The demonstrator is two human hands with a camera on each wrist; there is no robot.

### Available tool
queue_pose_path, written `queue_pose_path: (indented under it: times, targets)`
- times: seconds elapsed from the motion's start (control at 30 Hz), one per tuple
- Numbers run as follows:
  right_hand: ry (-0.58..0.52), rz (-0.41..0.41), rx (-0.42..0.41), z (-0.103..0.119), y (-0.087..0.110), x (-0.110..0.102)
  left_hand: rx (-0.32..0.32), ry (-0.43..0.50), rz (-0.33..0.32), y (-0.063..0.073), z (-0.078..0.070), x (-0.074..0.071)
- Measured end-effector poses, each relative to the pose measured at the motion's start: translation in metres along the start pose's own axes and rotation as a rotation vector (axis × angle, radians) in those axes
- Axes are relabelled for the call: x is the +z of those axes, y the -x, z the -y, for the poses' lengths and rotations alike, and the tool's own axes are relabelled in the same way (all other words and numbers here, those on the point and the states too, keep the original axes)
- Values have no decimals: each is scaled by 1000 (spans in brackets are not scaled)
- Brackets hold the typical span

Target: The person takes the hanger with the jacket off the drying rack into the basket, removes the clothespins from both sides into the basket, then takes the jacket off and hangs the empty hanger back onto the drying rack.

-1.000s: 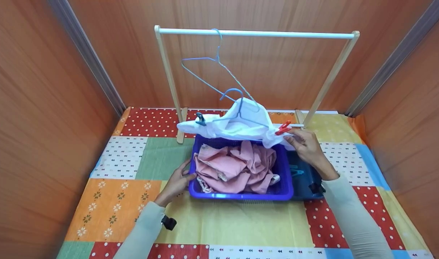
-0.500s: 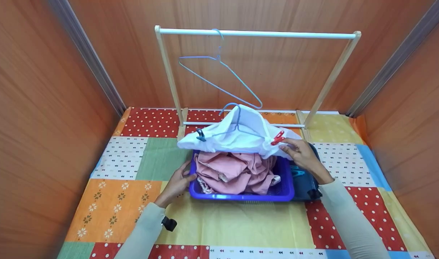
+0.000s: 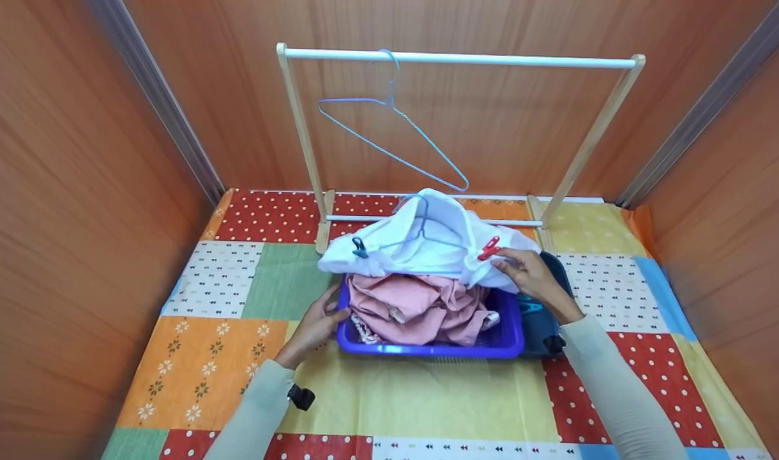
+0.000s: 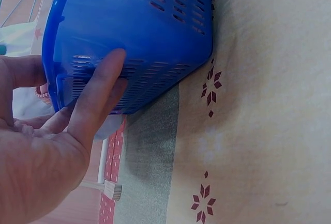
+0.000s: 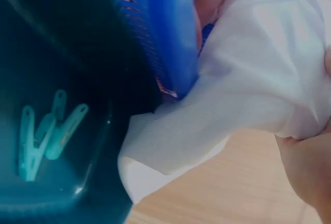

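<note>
On the left, my left hand grips the rim of a purple-blue basket, thumb over the edge and fingers along the slotted outer wall. Crumpled pink cloth fills the basket. My right hand pinches the right part of a white garment, beside a red clothespin. A blue hanger sits inside the garment, and a dark teal clothespin is clipped at its left side. The garment lies across the basket's far edge, its right sleeve drooping by a dark tray.
Behind stands a drying rack with a bare blue wire hanger hooked on its rail. The dark teal tray right of the basket holds light teal clothespins. Wood-patterned panels enclose the patchwork tablecloth.
The white garment and its hanger have come down and toward me, onto the basket's far part, with my right hand. The bare hanger has swung slightly. My left hand stays put.
</note>
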State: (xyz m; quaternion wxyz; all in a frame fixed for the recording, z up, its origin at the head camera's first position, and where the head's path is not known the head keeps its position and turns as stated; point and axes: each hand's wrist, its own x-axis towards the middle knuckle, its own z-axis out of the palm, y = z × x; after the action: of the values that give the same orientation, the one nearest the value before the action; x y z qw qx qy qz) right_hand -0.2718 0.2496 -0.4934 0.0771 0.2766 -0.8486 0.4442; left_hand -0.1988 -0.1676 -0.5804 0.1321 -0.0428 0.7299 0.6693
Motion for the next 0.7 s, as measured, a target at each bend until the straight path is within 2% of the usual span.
queue_pose_path:
  times: [0.23, 0.37, 0.5, 0.6, 0.7]
  targets:
    - [11, 18, 54, -8, 0, 5, -5, 15, 7, 1, -1, 0]
    - [27, 7, 34, -15, 1, 8, -8, 17, 4, 1, -1, 0]
    - [13, -6, 23, -43, 2, 16, -6, 28, 6, 1, 1, 0]
    - [22, -12, 49, -60, 3, 22, -1, 34, 6, 1, 2, 0]
    - [55, -26, 78, -61, 5, 28, -4, 34, 3, 0, 2, 0]
